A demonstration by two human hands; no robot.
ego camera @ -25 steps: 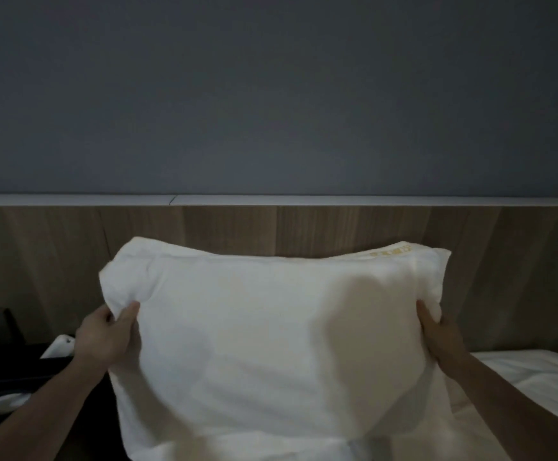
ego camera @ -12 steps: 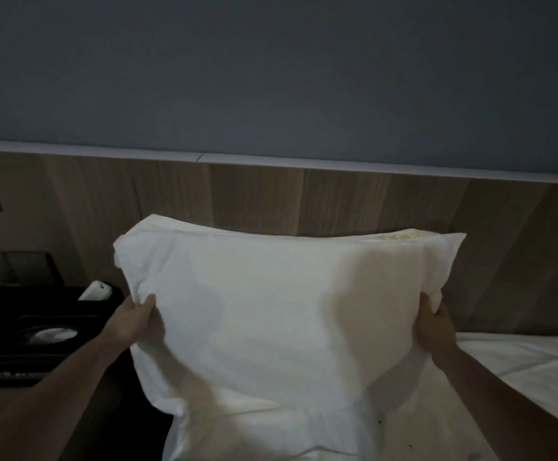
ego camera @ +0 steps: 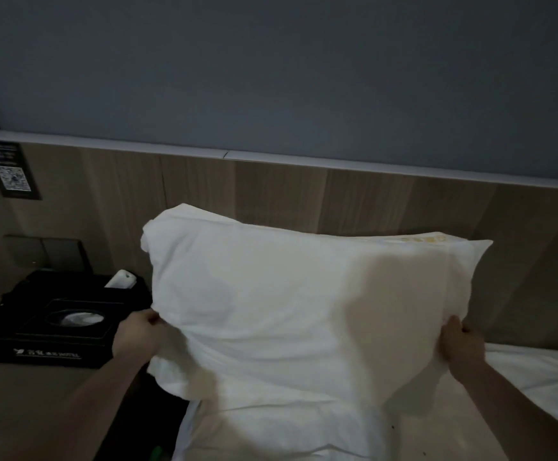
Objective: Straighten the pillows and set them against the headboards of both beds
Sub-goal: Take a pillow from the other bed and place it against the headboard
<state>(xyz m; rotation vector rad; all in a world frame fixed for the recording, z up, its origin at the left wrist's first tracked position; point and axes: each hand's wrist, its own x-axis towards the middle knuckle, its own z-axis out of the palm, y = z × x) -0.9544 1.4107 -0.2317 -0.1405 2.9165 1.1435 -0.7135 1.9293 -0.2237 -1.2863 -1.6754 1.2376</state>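
A white pillow (ego camera: 291, 304) stands upright in front of the wooden headboard (ego camera: 354, 197), held over the head end of the bed (ego camera: 543, 377). My left hand (ego camera: 138, 334) grips its left edge and my right hand (ego camera: 460, 344) grips its right edge, both about two thirds of the way down. A second white pillow (ego camera: 271, 430) lies flat under it on the bed. Whether the upright pillow's back touches the headboard is hidden.
A nightstand (ego camera: 21, 400) stands left of the bed with a black tissue box (ego camera: 51, 331) on it and a white rolled item (ego camera: 121, 279) behind. Wall switches (ego camera: 45, 252) and a dark QR sign (ego camera: 10, 171) are mounted on the panel at left.
The view has tipped down and swung left, showing more nightstand. The pillow sits lower against the headboard, and both hands still grip its edges.
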